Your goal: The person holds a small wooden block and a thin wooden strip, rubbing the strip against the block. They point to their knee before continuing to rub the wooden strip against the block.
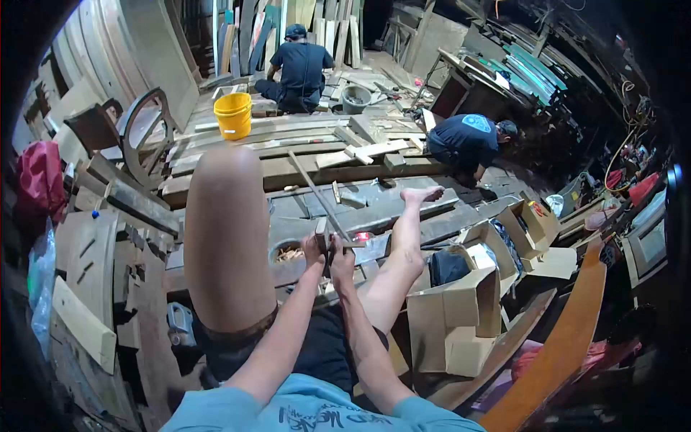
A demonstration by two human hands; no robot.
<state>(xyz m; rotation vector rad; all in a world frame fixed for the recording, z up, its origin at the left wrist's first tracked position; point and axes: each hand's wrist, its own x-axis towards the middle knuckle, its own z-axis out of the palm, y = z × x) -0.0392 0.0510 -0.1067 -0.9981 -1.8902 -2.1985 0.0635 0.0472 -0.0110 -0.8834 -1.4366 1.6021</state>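
Observation:
Between my bent knees, my two hands meet in front of my lap. My left hand (312, 250) is closed around a short piece of wood (322, 232) that points upward. Right beside it, my right hand (341, 262) is closed too, and a thin pale strip of wood (355, 245) sticks out to its right. Whether these two pieces are joined is hidden by the fingers. A long wooden stick (314, 189) slants across the boards and ends just beyond my hands. Wood shavings (289, 254) lie to the left of my left hand.
Beyond the planks (281, 147), one person (298, 68) sits facing away; another person (464, 140) crouches at right. A yellow bucket (232, 117) and a grey bucket (355, 99) stand behind. Open cardboard boxes (453, 309) are at my right, a curved chair frame (144, 137) at left.

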